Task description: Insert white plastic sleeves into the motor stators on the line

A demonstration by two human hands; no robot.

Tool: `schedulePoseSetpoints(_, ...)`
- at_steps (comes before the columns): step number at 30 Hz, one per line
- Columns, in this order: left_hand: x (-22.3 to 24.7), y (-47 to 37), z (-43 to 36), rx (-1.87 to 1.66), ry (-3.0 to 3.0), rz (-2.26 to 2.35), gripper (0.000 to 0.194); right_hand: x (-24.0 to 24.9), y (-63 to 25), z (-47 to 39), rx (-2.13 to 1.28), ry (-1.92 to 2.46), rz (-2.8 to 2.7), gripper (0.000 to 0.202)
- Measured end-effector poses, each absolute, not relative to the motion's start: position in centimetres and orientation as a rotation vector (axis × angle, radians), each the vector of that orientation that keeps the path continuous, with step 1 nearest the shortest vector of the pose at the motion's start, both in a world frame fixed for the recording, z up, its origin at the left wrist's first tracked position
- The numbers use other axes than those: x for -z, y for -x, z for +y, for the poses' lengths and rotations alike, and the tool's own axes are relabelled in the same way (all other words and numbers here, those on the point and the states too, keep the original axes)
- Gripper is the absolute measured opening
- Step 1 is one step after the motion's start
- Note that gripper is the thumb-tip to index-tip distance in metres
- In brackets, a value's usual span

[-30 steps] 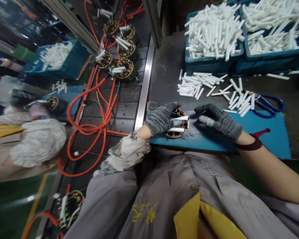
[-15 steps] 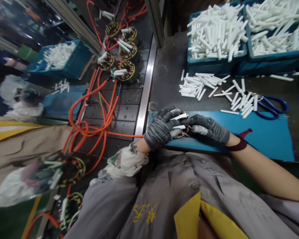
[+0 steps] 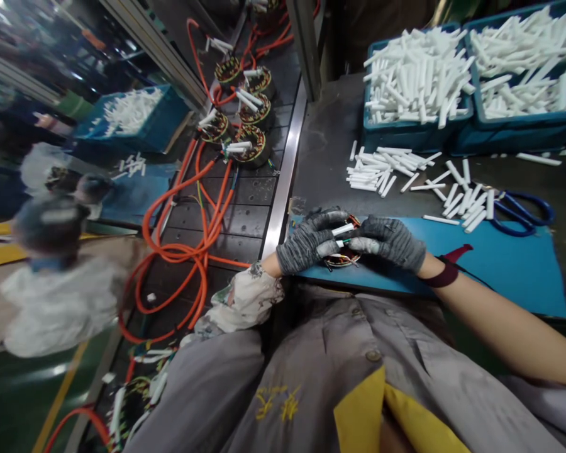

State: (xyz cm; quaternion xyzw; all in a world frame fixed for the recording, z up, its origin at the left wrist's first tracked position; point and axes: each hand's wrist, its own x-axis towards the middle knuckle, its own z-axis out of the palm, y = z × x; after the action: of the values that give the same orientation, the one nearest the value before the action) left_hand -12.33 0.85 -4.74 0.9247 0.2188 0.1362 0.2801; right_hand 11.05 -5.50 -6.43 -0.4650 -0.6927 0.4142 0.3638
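Both hands wear grey knitted gloves and meet over a round wound coil part (image 3: 342,259) at the left end of a blue mat (image 3: 500,251). My left hand (image 3: 309,240) has its fingers closed on a white sleeve (image 3: 343,230) at the coil's left side. From the right, my right hand (image 3: 387,242) pinches at a thin wire beside a second short white sleeve; its fingertips partly hide the wire. Much of the coil is covered by the gloves.
Loose white sleeves (image 3: 382,167) and blue-handled scissors (image 3: 523,211) lie behind the mat. Teal bins (image 3: 417,132) of sleeves stand further back. Left are coils (image 3: 252,146) with orange cables (image 3: 174,251) and a co-worker's gloved hand (image 3: 49,223).
My fingers have shifted slightly on the coil, and a green wire end now shows between them. The co-worker's hand has moved up, off the coil at the left. The view has shifted a little.
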Motion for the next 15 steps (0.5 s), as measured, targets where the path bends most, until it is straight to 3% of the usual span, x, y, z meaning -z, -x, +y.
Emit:
schedulePoseSetpoints(6, 4.3, 10.9, 0.7, -0.184, -2.736, 0.633, 0.041, 6.4, -11.5, -5.6, -0.686, 1.147, -2.112, 0.042)
schedulePoseSetpoints(12, 2.6, 8.2, -0.2, -0.058, -2.922, 0.726, 0.039, 6.9, -13.1, -5.8, -1.018, 1.118, -1.863, 0.036)
schedulePoseSetpoints(15, 3.0, 5.9, 0.8, -0.058, -2.879, 0.610, 0.039, 7.6, -13.7, -5.4, -1.119, 1.119, -1.746, 0.046)
